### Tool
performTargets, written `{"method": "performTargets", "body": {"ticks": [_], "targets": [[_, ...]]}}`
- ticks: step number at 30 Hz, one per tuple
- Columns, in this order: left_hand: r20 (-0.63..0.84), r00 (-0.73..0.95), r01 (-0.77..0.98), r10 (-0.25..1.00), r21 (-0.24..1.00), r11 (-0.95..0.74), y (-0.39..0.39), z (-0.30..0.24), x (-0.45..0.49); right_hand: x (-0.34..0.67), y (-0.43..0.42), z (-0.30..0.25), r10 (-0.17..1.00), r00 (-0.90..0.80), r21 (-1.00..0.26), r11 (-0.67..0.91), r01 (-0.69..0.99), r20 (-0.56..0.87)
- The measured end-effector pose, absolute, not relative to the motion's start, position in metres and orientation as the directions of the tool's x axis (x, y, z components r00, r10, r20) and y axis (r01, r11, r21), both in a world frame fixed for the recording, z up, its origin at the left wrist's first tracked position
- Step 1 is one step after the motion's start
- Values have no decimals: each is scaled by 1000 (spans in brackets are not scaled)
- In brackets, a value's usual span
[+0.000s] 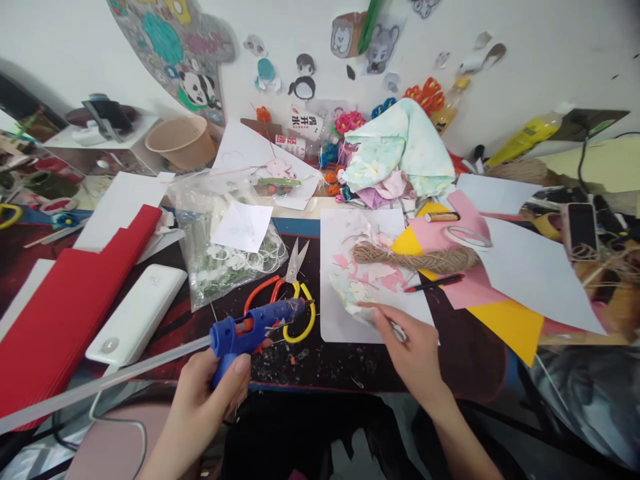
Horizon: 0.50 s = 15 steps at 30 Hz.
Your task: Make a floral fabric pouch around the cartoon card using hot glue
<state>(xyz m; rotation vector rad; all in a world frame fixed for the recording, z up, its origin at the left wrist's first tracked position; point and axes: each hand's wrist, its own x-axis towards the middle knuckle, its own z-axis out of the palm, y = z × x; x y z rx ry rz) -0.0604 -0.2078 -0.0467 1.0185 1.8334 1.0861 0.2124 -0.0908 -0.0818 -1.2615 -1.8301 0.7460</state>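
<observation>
The left hand (215, 383) grips the handle of a blue plastic glue gun (255, 329) at the near centre of the dark-topped table (465, 347). The nozzle points right, above the yellow handle loop of red-and-yellow-handled metal scissors (294, 270), whose blades are parted and point to the far side. A long translucent glue stick (150, 363) extends left from the rear of the gun. The right hand (410, 340) is over the near part of a rectangular white paper sheet (333, 328), fingers bent, with the index fingertip at a pale green floral scrap (356, 293). A small silvery object (399, 330) shows beneath the fingers; whether the hand grips it cannot be determined. A bundle of brown twine (425, 258) lies across the far right part of the sheet; a slim black-and-red pen (437, 283) lies on its near side. A clear plastic bag (207, 283) lies left of the scissors, and an elongated white power bank (137, 313) lies farther left.
</observation>
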Motion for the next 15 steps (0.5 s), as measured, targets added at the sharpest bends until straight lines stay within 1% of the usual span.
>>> {"method": "performTargets", "body": {"ticks": [2, 3, 5, 7, 9, 10, 12, 13, 15], "targets": [[-208, -371, 255, 905, 914, 314, -206, -47, -61, 215, -83, -75, 990, -66, -911, 143, 386, 128], [-211, -351, 260, 912, 914, 311, -205, -47, -62, 216, -80, -73, 997, -5, -952, 69, 298, 71], [-212, -316, 277, 925, 911, 304, -203, -49, -64, 215, -73, -69, 996, 71, -997, -49, 64, -44], [-210, -287, 289, 935, 911, 294, -202, -50, -65, 210, -68, -67, 985, 79, -975, -140, -174, -155], [-211, -263, 281, 941, 917, 284, -200, -51, -64, 204, -66, -69, 967, 63, -918, -211, -336, -245], [-213, -261, 270, 942, 920, 283, -199, -51, -63, 201, -66, -71, 959, 57, -892, -235, -386, -277], [-220, -263, 247, 939, 926, 286, -198, -50, -61, 196, -66, -77, 951, 49, -865, -256, -432, -306], [-222, -267, 239, 938, 927, 287, -197, -50, -60, 194, -67, -81, 954, 45, -869, -249, -428, -295], [-227, -267, 230, 936, 929, 291, -196, -48, -58, 194, -68, -88, 974, 48, -910, -187, -371, -220]]}}
